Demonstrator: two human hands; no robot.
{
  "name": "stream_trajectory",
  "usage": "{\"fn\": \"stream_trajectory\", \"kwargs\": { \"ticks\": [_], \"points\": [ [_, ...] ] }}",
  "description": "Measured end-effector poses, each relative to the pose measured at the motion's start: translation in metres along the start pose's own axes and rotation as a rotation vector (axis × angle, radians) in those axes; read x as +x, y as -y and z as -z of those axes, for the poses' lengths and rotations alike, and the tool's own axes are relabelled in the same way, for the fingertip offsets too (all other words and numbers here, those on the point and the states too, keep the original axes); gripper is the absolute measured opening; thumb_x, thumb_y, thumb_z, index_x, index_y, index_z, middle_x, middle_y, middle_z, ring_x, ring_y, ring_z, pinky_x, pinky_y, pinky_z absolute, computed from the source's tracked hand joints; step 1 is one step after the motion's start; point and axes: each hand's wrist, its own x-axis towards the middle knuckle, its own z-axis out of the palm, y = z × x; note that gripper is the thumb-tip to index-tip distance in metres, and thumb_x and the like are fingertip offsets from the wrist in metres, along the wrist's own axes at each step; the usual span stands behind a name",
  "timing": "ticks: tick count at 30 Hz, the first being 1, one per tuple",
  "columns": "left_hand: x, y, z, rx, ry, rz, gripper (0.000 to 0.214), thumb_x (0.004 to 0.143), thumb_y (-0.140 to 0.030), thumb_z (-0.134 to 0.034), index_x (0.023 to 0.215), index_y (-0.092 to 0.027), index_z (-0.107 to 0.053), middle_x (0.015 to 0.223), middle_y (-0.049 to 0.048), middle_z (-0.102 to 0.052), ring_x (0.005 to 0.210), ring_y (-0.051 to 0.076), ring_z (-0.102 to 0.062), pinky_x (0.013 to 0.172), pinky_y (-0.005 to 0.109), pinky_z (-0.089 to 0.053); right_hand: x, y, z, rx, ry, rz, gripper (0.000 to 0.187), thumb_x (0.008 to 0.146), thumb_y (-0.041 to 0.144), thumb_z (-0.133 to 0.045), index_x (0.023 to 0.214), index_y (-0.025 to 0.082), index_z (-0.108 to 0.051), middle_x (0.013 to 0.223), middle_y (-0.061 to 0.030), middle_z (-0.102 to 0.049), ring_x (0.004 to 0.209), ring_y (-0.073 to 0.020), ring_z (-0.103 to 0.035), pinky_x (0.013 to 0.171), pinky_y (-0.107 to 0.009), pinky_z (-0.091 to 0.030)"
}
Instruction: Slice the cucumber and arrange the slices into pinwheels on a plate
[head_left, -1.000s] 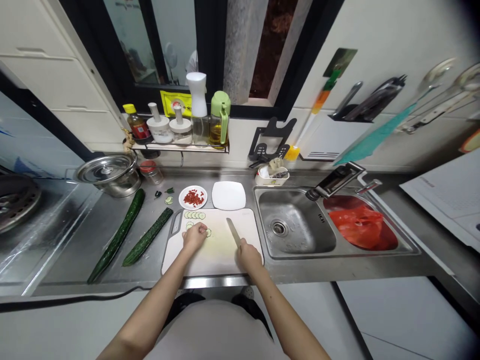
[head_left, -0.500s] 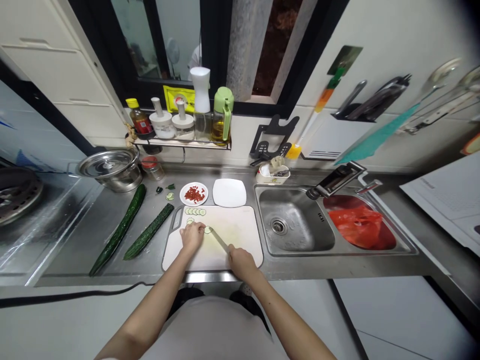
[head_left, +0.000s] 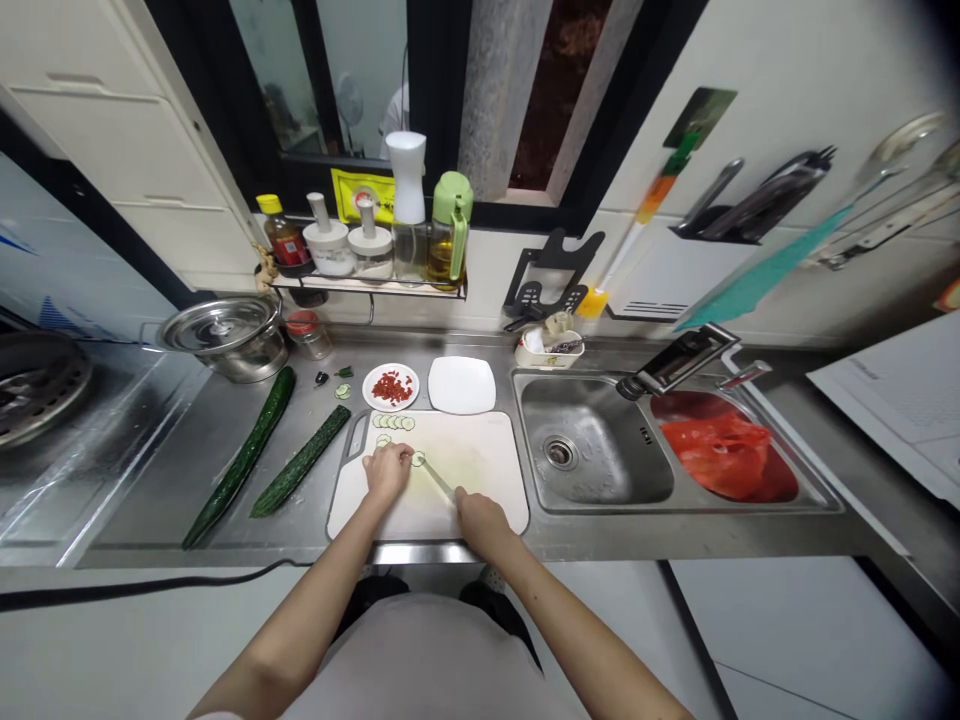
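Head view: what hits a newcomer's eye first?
Probably the crumpled bright-red plastic bag in the right basin of the steel sink. Next, two long dark-green cucumbers left of the white rectangular cutting board. Over that board, the right hand grips a slim metal-bladed knife, its tip by a round pale-green slice.

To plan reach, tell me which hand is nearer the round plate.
Left. The left hand is directly below the round plate in the picture; the right hand, holding the knife, is lower and farther right.
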Motion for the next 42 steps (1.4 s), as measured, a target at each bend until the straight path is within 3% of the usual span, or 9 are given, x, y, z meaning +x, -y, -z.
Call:
{"fn": "stream_trajectory", "kwargs": {
  "ticks": [18, 42],
  "points": [
    [0.004, -0.001, -0.001, 0.008, 0.007, 0.008, 0.028, 0.083, -0.022, -0.045, 0.09, -0.029, -0.071, 0.104, 0.0045, -0.07, 0.105, 0.026, -0.055, 0.086, 0.041, -0.032, 0.009, 0.01, -0.002, -0.015, -0.012, 0.001, 0.032, 0.084, 0.002, -0.036, 0.111, 0.013, -0.05, 0.097, -0.0153, -0.068, 0.093, -0.0241, -0.066, 0.073, -0.032, -0.049],
    [0.001, -0.002, -0.001, 0.039, 0.009, 0.023, 0.028, 0.083, -0.023, -0.046, 0.092, -0.03, -0.071, 0.107, 0.0048, -0.069, 0.106, 0.025, -0.055, 0.087, 0.041, -0.032, 0.025, -0.007, 0.03, -0.204, -0.096, 0.119, 0.028, 0.09, 0.005, -0.039, 0.107, 0.013, -0.06, 0.095, -0.0158, -0.07, 0.095, -0.0238, -0.067, 0.076, -0.033, -0.049]
  ]
}}
